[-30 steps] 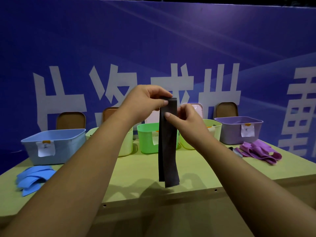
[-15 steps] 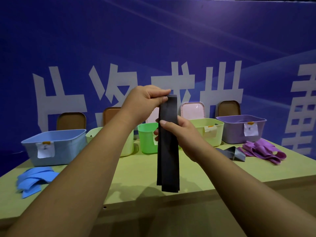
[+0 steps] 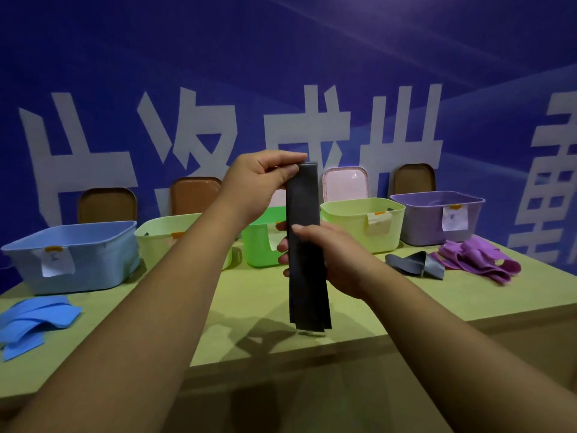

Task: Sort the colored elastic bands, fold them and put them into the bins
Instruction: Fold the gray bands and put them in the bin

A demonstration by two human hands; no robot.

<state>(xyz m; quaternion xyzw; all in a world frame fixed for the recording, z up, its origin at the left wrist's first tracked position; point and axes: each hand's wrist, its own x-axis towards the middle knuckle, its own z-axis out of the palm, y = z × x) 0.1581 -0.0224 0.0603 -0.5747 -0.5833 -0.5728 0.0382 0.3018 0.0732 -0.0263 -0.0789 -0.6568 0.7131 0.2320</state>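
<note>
- Setting: a blue backdrop [image 3: 281,89] printed with large white characters stands behind a green table [image 3: 249,295]. Lids [image 3: 106,204] lean upright against the backdrop.
- Bins: I see five in a row along the table's far side: a blue bin [image 3: 93,260], a pale bin [image 3: 162,235], a green bin [image 3: 259,248], a second pale bin [image 3: 352,217] and a purple bin [image 3: 427,220]. Each visible front carries a paper label, presumably naming its colour.
- Task object: a dark band [image 3: 304,245] hangs vertically in the air, above the table's middle and in front of the green bin. It is doubled over, fold at the top and loose ends at the bottom.
- Left hand [image 3: 259,182]: thumb and fingertips pinch the top fold, which I judge keeps the layers aligned.
- Right hand [image 3: 337,257]: it is wrapped round the band at mid-length, thumb in front and fingers behind. This looks placed to smooth the layers or to start a second fold.
- Sorted stock: blue bands [image 3: 34,320] lie near the blue bin and purple bands [image 3: 477,260] near the purple bin. A loose dark band [image 3: 412,264] lies just beside the purple ones.
- Judgement: folding is under way, with binning yet to come.
</note>
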